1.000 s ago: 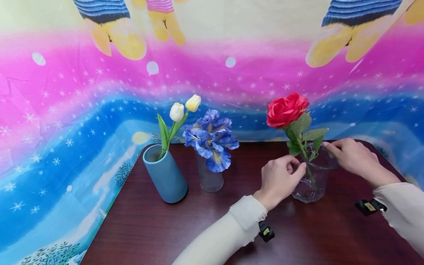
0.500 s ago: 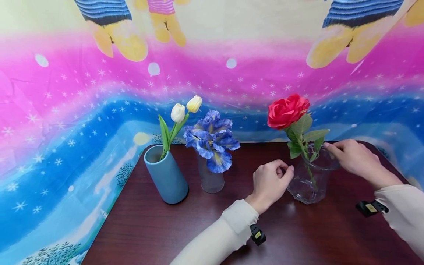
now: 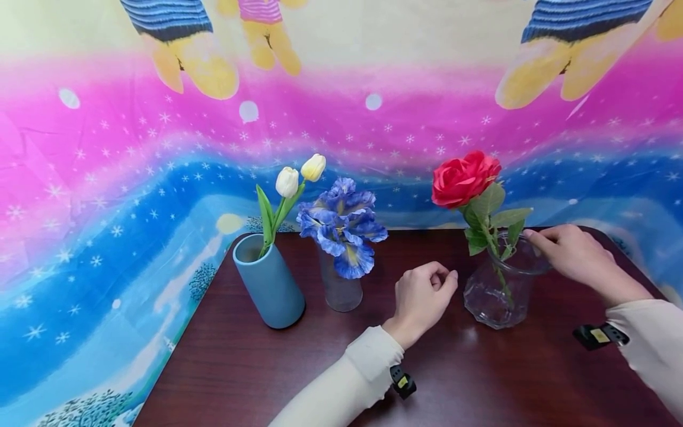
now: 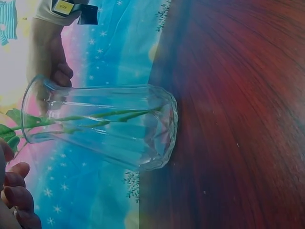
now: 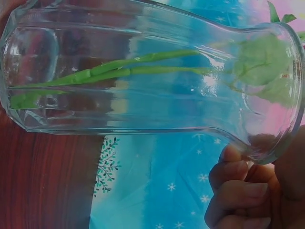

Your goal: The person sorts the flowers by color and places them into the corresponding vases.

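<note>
A red rose [image 3: 466, 179] leans in the clear glass vase [image 3: 498, 296] on the right of the table, its green stem [image 5: 119, 71] visible through the glass down to the base. My right hand [image 3: 576, 255] pinches the flared rim of that vase from the right, thumb on the near side and fingers curled behind. Left of the vase, apart from it, my left hand [image 3: 424, 299] hovers over the table with loosely curled fingers and holds nothing. In the left wrist view some left fingertips [image 4: 19, 191] show near the vase's mouth.
On the left, a blue vase [image 3: 272, 287] bears two white and pale yellow tulips [image 3: 288, 182]. Beside it a purple-blue iris [image 3: 344, 228] stands in a narrow clear vase [image 3: 342, 293]. A colourful printed cloth [image 3: 320, 112] hangs right behind the dark wooden table [image 3: 299, 379].
My left hand has let go near the rose stem and drawn away to the left and toward me. The vase's base has shifted slightly left; my right hand stays on the rim.
</note>
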The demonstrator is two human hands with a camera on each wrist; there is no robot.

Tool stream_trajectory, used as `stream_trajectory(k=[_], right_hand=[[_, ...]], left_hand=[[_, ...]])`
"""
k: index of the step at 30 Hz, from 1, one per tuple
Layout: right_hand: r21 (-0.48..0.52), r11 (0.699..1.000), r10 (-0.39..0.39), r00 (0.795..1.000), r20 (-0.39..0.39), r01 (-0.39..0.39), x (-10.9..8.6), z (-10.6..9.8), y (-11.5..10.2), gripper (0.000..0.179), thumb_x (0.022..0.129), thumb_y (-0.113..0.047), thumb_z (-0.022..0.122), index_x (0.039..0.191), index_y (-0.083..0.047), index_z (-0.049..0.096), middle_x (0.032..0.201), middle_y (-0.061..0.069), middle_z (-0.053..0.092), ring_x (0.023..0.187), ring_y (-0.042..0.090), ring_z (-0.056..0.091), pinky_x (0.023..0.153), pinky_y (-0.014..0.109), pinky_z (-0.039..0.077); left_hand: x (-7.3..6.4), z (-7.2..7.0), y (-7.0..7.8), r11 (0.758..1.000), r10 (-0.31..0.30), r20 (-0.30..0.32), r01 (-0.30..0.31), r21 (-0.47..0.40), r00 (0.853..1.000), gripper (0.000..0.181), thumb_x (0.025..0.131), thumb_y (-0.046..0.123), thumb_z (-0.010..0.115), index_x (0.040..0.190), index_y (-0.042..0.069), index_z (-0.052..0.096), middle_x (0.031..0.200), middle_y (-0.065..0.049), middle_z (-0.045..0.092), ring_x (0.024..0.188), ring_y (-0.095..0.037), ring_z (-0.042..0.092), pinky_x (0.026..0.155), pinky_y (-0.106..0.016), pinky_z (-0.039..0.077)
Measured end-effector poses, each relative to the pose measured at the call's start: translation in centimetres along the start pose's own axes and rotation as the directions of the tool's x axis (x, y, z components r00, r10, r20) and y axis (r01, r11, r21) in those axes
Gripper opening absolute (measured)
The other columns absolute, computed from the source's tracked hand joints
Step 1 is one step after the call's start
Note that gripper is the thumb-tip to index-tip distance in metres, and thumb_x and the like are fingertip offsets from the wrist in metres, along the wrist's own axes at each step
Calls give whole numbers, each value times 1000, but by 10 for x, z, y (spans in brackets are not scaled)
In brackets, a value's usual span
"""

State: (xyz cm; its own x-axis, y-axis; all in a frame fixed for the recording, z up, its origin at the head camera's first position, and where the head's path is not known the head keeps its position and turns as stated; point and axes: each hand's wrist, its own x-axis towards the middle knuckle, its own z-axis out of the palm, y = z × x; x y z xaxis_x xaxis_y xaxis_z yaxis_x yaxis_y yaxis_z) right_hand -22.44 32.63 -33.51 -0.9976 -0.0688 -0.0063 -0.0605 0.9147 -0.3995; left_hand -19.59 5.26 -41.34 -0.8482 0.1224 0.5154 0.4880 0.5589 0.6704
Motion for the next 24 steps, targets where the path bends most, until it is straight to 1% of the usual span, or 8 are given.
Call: stream_trajectory(k=[6, 11, 14, 17, 19, 20, 21, 24], right_hand=[[6, 1000, -8, 1000, -22, 8, -3, 2, -1, 70, 105, -57, 33, 112, 2, 70, 62, 3, 47, 55, 17, 39, 52, 35, 31], [8, 1000, 1, 999, -54, 0, -5, 1, -2, 69, 105, -58, 34, 107, -1, 72, 61, 2, 47, 55, 17, 38, 51, 35, 30], [17, 1000, 8, 997, -73, -7, -7, 2, -3, 68, 105, -58, 35, 109, 0, 71, 63, 2, 49, 55, 17, 39, 52, 35, 30], [32, 999, 5, 993, -117, -1, -10, 4, 0, 64, 105, -56, 37, 85, -2, 66, 60, 1, 43, 52, 15, 35, 51, 34, 28], [46, 999, 1, 989, -149, 6, -12, 4, 1, 61, 106, -54, 38, 71, -7, 55, 58, 0, 40, 51, 14, 33, 50, 33, 26], [51, 999, -1, 986, -164, 10, -12, 4, 1, 60, 106, -54, 38, 67, -9, 48, 58, 0, 38, 50, 13, 32, 49, 32, 25], [55, 998, -1, 985, -172, 11, -13, 4, 2, 59, 106, -54, 38, 64, -12, 42, 57, -1, 35, 49, 13, 30, 49, 32, 24], [71, 997, 3, 983, -183, 10, -16, 3, 1, 58, 106, -53, 40, 64, -11, 42, 57, -1, 36, 49, 13, 30, 49, 33, 24]], left_hand=[[-5, -7, -8, 1000, -6, 17, 6, 9, 1000, 18, 94, 34, 66, 79, 24, 69, 54, 13, 47, 53, 7, 40, 57, -11, 31], [-8, -12, -16, 999, -15, 30, 14, 29, 999, 19, 95, 34, 65, 79, 25, 69, 53, 12, 45, 52, 5, 40, 56, -13, 32], [-10, -14, -19, 999, -19, 31, 18, 38, 999, 18, 95, 33, 65, 79, 25, 69, 53, 12, 44, 51, 5, 40, 55, -14, 32], [-11, -18, -22, 999, -20, 35, 19, 41, 999, 18, 95, 33, 65, 81, 24, 70, 53, 12, 45, 52, 4, 40, 54, -13, 31], [-11, -20, -25, 999, -23, 37, 22, 39, 999, 18, 95, 33, 65, 81, 24, 71, 54, 12, 46, 51, 4, 41, 53, -13, 31], [-12, -22, -27, 999, -27, 39, 25, 36, 999, 18, 95, 33, 64, 81, 23, 71, 54, 12, 46, 51, 4, 41, 53, -13, 31], [-12, -23, -28, 999, -30, 41, 29, 33, 999, 18, 96, 33, 64, 82, 23, 71, 54, 11, 46, 51, 4, 41, 53, -13, 32], [-13, -28, -32, 999, -41, 49, 39, 28, 998, 19, 96, 33, 64, 82, 22, 71, 54, 11, 47, 51, 4, 41, 53, -14, 33]])
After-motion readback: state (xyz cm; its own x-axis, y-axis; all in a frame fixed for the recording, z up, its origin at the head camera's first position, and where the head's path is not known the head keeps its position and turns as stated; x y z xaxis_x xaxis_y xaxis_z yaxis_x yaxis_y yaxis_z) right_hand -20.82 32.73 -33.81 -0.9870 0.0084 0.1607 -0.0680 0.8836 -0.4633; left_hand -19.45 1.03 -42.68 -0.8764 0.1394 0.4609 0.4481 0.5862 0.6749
